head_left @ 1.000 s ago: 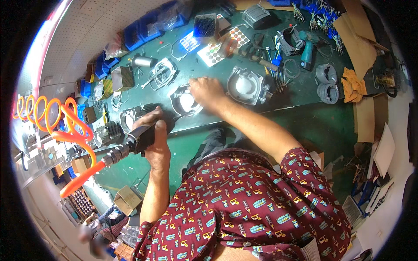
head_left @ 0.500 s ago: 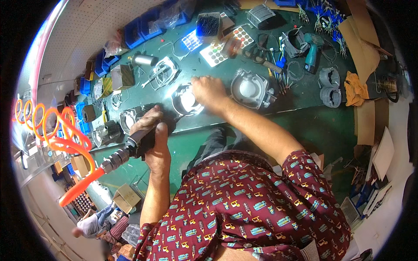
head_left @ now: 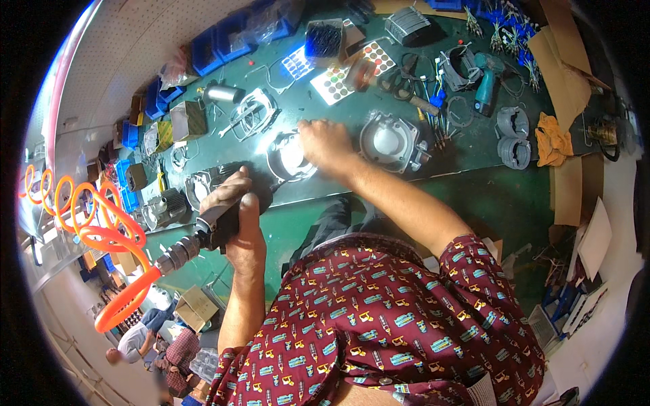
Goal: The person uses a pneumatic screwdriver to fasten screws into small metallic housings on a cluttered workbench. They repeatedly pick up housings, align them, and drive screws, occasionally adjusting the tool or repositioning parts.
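Note:
My left hand (head_left: 237, 210) is closed round a dark air tool (head_left: 218, 224), which is joined by a metal coupling to an orange coiled hose (head_left: 128, 301). Its front end points toward a round silver metal housing (head_left: 290, 157) lying near the bench edge under bright light. Whether the tip touches the housing I cannot tell. On the housing's right side, my right hand (head_left: 326, 145) grips the rim with curled fingers; the fingertips are partly hidden. Just right of that hand sits a similar open metal housing (head_left: 387, 140).
Finned metal parts (head_left: 164, 208) lie left of the tool. Farther back on the green bench (head_left: 298, 111) are a silver cylinder (head_left: 225, 93), sticker sheets (head_left: 332, 84) and blue bins (head_left: 217, 51). A teal cordless drill (head_left: 486, 84) and orange cloth (head_left: 554, 140) lie right. Other people (head_left: 132, 342) are at lower left.
Both hands stay almost where they were, with the tool and housing between them. The orange hose has swung and sagged slightly. The people at lower left have shifted a little.

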A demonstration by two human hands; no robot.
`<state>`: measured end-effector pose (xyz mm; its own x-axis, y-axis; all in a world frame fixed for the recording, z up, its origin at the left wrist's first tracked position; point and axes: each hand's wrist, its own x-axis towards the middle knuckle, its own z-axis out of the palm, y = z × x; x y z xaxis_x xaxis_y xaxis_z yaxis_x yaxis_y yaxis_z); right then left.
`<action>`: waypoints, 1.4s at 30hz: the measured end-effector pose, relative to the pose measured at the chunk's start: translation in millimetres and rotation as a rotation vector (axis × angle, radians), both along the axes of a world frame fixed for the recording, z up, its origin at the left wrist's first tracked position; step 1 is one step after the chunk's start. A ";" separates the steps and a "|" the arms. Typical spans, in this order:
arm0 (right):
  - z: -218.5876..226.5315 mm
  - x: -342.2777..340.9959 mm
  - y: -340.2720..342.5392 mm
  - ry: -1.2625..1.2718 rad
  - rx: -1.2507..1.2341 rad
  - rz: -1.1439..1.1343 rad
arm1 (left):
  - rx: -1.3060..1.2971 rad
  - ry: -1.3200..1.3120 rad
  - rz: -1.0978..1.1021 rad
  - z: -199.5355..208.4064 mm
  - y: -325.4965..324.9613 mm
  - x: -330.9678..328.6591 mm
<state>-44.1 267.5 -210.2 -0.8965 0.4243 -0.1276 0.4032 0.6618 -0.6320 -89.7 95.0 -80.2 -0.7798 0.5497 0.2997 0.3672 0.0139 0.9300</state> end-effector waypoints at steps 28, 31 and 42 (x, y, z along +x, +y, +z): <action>13.7 -54.4 -54.7 0.007 -0.051 0.162 | 0.396 -0.433 0.554 -34.4 -109.4 -57.4; 19.0 -57.6 -58.2 -0.015 -0.100 0.182 | 0.425 -0.445 0.551 -36.9 -113.4 -59.7; 18.9 -58.1 -63.6 -0.039 -0.096 0.154 | 0.514 -0.473 0.675 -53.9 -126.6 -60.3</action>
